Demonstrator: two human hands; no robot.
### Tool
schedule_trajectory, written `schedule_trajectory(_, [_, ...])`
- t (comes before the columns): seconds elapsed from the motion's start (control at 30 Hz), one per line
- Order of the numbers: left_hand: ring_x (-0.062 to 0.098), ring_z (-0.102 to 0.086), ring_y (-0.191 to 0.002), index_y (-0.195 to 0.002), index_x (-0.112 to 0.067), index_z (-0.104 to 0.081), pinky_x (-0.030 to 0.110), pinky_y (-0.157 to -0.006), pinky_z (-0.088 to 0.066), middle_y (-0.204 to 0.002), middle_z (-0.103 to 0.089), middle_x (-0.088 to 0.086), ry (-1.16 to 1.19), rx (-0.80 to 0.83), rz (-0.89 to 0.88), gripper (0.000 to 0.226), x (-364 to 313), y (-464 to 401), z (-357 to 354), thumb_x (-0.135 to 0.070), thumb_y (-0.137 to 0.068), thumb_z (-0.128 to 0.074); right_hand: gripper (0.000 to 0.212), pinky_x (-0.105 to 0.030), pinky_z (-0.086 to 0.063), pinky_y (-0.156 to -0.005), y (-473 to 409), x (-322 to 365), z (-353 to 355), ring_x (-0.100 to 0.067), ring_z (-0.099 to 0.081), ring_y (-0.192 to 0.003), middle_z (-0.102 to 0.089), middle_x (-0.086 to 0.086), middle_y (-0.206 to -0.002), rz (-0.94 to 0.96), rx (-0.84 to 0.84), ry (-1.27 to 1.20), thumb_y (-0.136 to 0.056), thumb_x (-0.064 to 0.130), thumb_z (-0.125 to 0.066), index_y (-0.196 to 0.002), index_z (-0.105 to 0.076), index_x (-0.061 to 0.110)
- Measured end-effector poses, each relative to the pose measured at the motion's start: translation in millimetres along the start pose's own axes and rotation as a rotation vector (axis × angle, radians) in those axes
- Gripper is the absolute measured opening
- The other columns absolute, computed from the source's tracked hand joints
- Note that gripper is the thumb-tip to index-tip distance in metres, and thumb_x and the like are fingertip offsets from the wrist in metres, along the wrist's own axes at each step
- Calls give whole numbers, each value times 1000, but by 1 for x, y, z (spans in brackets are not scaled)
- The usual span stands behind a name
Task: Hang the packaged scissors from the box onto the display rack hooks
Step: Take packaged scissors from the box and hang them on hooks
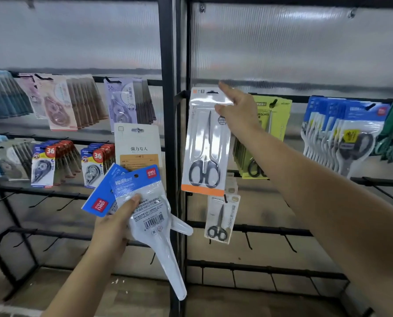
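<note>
The right hand [235, 110] reaches up to the display rack [169, 133] and pinches the top corner of a long scissors pack [205, 143] with black handles — thumb in front, forefinger stretched up behind the card. The pack's hang hole sits level with the rack's bar; whether it is on a hook cannot be told. The left hand [113, 225] is held lower, clamped on a fan of scissors packs [143, 202] — blue headers, clear blisters pointing down, a beige card behind. A smaller scissors pack [220, 219] hangs just below the long one, and blue packs [342, 136] crowd hooks further right.
</note>
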State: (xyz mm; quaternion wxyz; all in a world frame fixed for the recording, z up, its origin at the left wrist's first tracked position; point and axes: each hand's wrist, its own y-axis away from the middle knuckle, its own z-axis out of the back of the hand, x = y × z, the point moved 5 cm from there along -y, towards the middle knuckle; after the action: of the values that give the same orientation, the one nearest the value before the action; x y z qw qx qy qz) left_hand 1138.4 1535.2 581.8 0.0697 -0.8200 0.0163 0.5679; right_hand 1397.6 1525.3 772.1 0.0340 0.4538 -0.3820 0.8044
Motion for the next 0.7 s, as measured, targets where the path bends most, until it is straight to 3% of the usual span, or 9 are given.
schedule_trajectory(0.1, [20,-71,-77,-107,-14,-60,31,-53,-57,-93,-71,6,4,16,-1,23,0,0,2,-15,-84,-63,55,-4,-47,-75,-1,-8,0,-11,-56,-113,-38,0,-149,-59,22,26,-89,5,-59,-140,-43,21])
schedule_trajectory(0.17, [20,-72,-77,-106,-14,-60,30,-51,-56,-93,-71,7,8,33,1,24,1,0,1,-15,-82,-63,54,2,-41,-56,-2,-14,-2,-6,-58,-100,-37,1,-149,-89,38,22,-91,5,-57,-141,-43,21])
schedule_trajectory(0.23, [20,-72,-79,-104,-14,-60,30,-53,-56,-92,-72,6,8,37,-1,30,3,0,0,-20,-75,-67,54,2,-40,-63,-4,-18,-4,-16,-54,-116,-36,0,-150,-92,46,48,-92,7,-56,-142,-41,21])
schedule_trajectory(0.33, [22,-71,-83,-106,-14,-60,30,-55,-57,-93,-72,6,17,36,5,27,4,-1,-4,-16,-79,-66,57,-24,-34,-109,3,-21,-8,-22,-36,-135,-38,-2,-148,-38,45,112,-93,14,-58,-144,-36,27])
schedule_trajectory(0.4, [21,-71,-80,-101,-17,-61,30,-53,-56,-89,-73,3,52,42,11,20,6,-1,-7,-15,-81,-66,64,-27,-41,-103,14,-28,-13,-18,-45,-126,-42,2,-143,-21,57,61,-92,10,-58,-146,-31,30])
schedule_trajectory(0.47, [18,-72,-75,-97,-18,-61,30,-50,-55,-83,-74,-1,89,57,10,39,5,2,-11,-30,-64,-80,72,-11,-49,-78,27,-38,-15,-5,-58,-97,-49,5,-136,-61,67,-39,-90,-3,-55,-147,-27,30])
schedule_trajectory(0.53, [16,-72,-73,-96,-17,-61,29,-49,-54,-81,-74,-2,89,62,11,51,5,3,-11,-36,-55,-84,75,-16,-52,-73,44,-48,-15,-1,-59,-81,-56,2,-129,-117,67,-60,-88,-10,-51,-147,-27,31])
schedule_trajectory(0.63, [12,-71,-71,-95,-18,-59,28,-48,-54,-77,-73,-5,119,49,15,15,8,3,-11,-14,-82,-64,77,-35,-53,-88,69,-65,-19,-14,-61,-97,-57,-1,-126,-171,70,-23,-85,-14,-49,-146,-30,29])
schedule_trajectory(0.7, [11,-71,-71,-94,-19,-60,28,-48,-55,-77,-73,-6,127,53,25,13,10,4,-14,-11,-84,-60,77,-44,-47,-99,87,-74,-19,-18,-54,-118,-49,0,-136,-202,25,-39,-83,-13,-54,-146,-32,26])
